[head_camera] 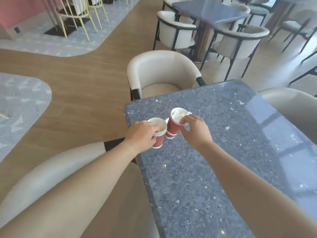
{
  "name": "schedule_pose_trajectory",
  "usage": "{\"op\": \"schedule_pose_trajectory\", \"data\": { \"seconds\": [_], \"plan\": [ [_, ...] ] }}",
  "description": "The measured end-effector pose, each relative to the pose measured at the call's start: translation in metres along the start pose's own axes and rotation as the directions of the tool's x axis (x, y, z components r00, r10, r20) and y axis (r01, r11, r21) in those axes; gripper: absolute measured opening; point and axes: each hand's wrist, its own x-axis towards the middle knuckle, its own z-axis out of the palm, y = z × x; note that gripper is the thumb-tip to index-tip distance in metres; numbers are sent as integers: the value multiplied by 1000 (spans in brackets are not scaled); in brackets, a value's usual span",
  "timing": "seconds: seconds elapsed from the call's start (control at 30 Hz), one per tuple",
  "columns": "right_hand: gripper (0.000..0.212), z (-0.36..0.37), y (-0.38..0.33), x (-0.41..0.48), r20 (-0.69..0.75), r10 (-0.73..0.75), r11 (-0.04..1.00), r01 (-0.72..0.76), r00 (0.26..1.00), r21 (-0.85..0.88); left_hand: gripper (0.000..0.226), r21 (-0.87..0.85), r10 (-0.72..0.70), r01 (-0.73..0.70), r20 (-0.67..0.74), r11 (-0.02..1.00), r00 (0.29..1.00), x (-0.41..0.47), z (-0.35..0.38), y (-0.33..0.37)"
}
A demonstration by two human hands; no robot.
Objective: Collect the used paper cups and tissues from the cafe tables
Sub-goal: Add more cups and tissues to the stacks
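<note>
The person's left hand (142, 134) curls its fingers round a nested stack of red paper cups (158, 140) and holds it upright over the near corner of the speckled grey worktop (205, 169). Nesting lets one grip carry several cups. Just right of that hand, the right hand (195, 131) pinches the rim of a tissue-filled red paper cup (173, 126), which tilts toward the stack. Crumpled white tissue (179, 114) is stuffed inside it, so cup and waste travel together. The two loads almost meet, and the tilted cup is probably meant for the stack's open top. Whether another cup sits between the hands cannot be told.
</note>
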Motion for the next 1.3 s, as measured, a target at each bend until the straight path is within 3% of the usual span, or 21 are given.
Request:
{"op": "schedule_pose_trajectory", "data": {
  "seconds": [0.37, 0.57, 0.73, 0.9, 1.17, 1.3],
  "plan": [
    [24, 58, 42, 40, 212, -34, 986, 68, 977, -154, 23, -21, -61, 65, 162, 998, 985, 19, 77, -20],
    [34, 67, 60, 42, 185, -153, 986, 162, 971, -38, 38, -65, -79, 81, 34, 995, 996, 37, 86, -23],
    [57, 74, 65, 40, 114, -86, 993, 76, 990, 88, 51, -85, -85, 89, 55, 992, 995, 48, 98, -20],
    [74, 83, 68, 35, 84, 26, 984, -41, 996, 174, 49, -121, -103, 104, 14, 987, 995, 51, 104, -18],
    [93, 113, 78, 25, 125, 160, 958, -184, 979, 220, 60, -93, -164, 154, -106, 984, 981, 45, 116, -20],
    [89, 124, 73, 30, 58, 166, 954, -175, 984, 243, 49, -91, -203, 193, -109, 977, 973, 53, 122, -23]
  ]
}}
